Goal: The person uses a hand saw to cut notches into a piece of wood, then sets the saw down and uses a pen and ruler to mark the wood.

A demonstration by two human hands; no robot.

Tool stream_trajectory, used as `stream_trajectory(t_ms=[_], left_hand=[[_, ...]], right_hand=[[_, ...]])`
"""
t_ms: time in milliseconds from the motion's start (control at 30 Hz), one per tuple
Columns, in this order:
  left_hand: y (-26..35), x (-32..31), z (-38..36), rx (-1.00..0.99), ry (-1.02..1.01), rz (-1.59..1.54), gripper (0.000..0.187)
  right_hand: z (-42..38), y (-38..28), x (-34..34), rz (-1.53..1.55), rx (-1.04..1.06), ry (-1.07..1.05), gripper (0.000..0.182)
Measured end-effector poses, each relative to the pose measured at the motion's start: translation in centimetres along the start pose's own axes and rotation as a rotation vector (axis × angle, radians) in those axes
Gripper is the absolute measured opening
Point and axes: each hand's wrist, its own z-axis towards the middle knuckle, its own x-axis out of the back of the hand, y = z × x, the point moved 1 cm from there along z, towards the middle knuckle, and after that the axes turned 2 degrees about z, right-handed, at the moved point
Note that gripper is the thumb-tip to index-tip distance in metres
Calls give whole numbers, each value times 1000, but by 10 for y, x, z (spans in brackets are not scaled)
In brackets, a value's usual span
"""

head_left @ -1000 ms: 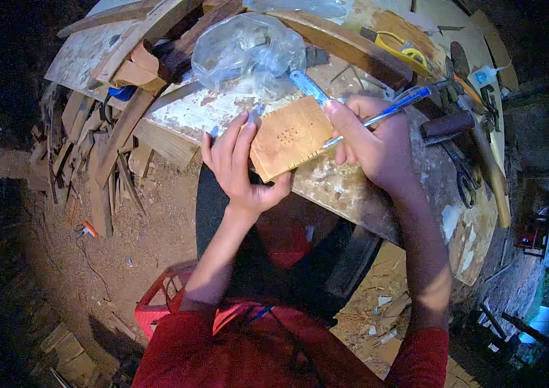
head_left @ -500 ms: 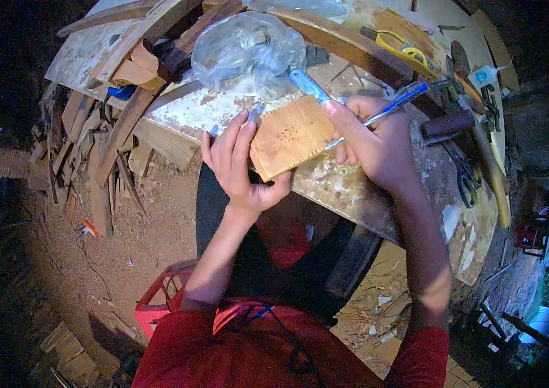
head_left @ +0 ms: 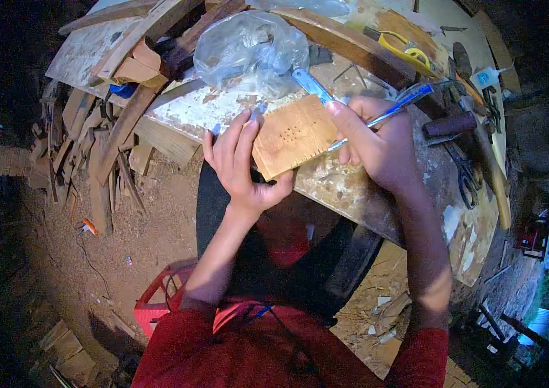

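A small wooden block (head_left: 292, 137) is tilted over the near edge of the workbench (head_left: 352, 187). Dark dots mark the middle of its face, and short tick marks run along its edges. My left hand (head_left: 239, 165) grips the block's left side, thumb below and fingers above. In my right hand (head_left: 378, 139) is a blue and clear pen (head_left: 404, 99), its tip at the block's lower right edge. Behind the block a blue ruler (head_left: 311, 84) sticks out; its lower part is hidden by the block and my right hand.
A clear plastic bag (head_left: 248, 48) lies at the back of the bench. To the right are scissors (head_left: 467, 181), a dark cylinder (head_left: 449, 125) and a yellow tool (head_left: 407, 52). Wood offcuts (head_left: 98, 174) are heaped at left, and a red plastic crate (head_left: 158, 294) stands below.
The pen and my right hand have shifted very slightly. My left hand still grips the block in nearly the same place.
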Motion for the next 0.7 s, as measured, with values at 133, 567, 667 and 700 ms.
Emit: stream_trajectory(t_ms=[133, 567, 667, 700], left_hand=[[0, 1, 0, 7, -14, -3, 73], [-1, 0, -1, 7, -4, -7, 73], [-2, -1, -3, 11, 3, 1, 73], [-1, 0, -2, 13, 1, 1, 73]], right_hand=[[0, -2, -4, 23, -9, 47, 36], [-1, -2, -3, 24, -6, 29, 36], [0, -1, -4, 24, -11, 34, 36], [0, 1, -2, 1, -14, 22, 36]])
